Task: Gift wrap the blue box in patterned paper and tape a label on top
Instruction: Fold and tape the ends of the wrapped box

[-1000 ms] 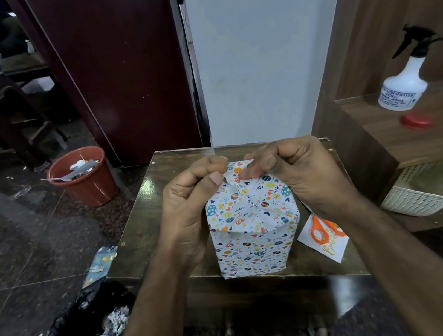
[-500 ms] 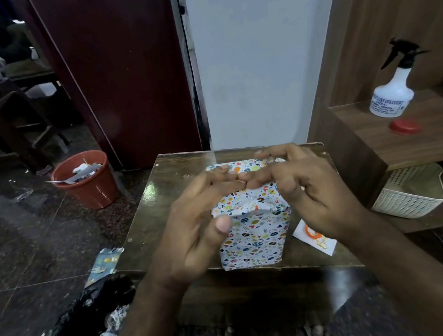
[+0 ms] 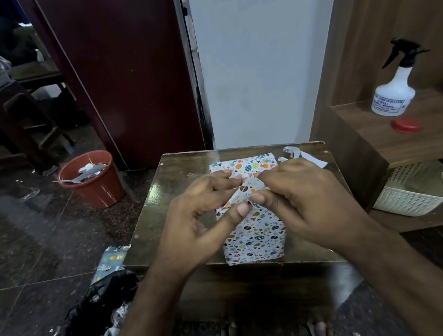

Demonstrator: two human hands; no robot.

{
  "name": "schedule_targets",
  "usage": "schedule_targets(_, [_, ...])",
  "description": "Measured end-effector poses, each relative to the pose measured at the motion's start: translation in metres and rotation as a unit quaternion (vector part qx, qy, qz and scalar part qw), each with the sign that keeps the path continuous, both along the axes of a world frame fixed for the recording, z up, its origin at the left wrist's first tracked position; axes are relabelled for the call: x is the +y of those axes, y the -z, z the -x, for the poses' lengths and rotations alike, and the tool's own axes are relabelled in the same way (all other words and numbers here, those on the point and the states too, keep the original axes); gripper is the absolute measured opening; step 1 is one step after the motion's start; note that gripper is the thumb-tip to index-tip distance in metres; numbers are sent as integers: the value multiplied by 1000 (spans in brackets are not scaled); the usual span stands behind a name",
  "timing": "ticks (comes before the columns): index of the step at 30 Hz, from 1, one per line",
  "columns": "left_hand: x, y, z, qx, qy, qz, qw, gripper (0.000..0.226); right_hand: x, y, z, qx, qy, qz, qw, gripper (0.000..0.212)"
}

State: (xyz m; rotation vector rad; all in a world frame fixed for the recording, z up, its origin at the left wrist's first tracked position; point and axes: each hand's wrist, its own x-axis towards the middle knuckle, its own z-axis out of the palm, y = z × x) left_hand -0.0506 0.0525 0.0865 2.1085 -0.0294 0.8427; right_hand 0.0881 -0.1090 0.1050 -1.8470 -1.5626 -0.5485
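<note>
The box (image 3: 255, 239), covered in white paper with a coloured egg and heart pattern, stands on a small dark wooden table (image 3: 162, 199). No blue surface shows. My left hand (image 3: 201, 216) and my right hand (image 3: 302, 196) meet over its top, thumbs and fingertips pinching a folded paper flap (image 3: 246, 190) between them. The hands hide most of the top. A strip of cut paper (image 3: 303, 157) lies at the table's far right corner. The label is hidden behind my right hand.
A terracotta bin (image 3: 93, 181) with scraps stands on the floor to the left. A black rubbish bag (image 3: 94, 325) sits by the table's near left corner. To the right, a wooden shelf holds a spray bottle (image 3: 394, 90), a red lid (image 3: 406, 125) and a woven basket (image 3: 413, 191).
The hands dropped from a raised pinch at the top flap to pressing and pinching the fold lower on the box top. The orange-printed label beside the box went out of sight behind my right hand.
</note>
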Motion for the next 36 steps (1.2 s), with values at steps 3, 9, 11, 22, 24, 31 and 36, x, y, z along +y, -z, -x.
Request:
schedule_targets(3, [1, -1, -2, 4, 13, 29, 999, 14, 3, -1, -2, 33, 10, 1, 999, 42])
schedule_targets(9, [-6, 3, -12, -19, -35, 74, 996, 10, 9, -9, 5, 313, -12, -10, 950, 14])
schedule_targets(11, [-9, 2, -15, -12, -42, 76, 996, 6, 10, -12, 5, 355, -7, 2, 935, 23])
schedule_targets(22, [-14, -6, -21, -1, -36, 155, 987, 37, 21, -22, 13, 376, 90, 25, 922, 29])
schedule_targets(24, [-16, -5, -21, -4, -37, 142, 989, 36, 23, -22, 19, 354, 107, 28, 929, 26])
schedule_targets(31, [-27, -1, -27, -50, -34, 206, 977, 41, 26, -21, 19, 329, 139, 30, 933, 24])
schedule_targets(36, [-31, 3, -27, -68, -18, 296, 953, 53, 25, -28, 5, 308, 157, 83, 935, 28])
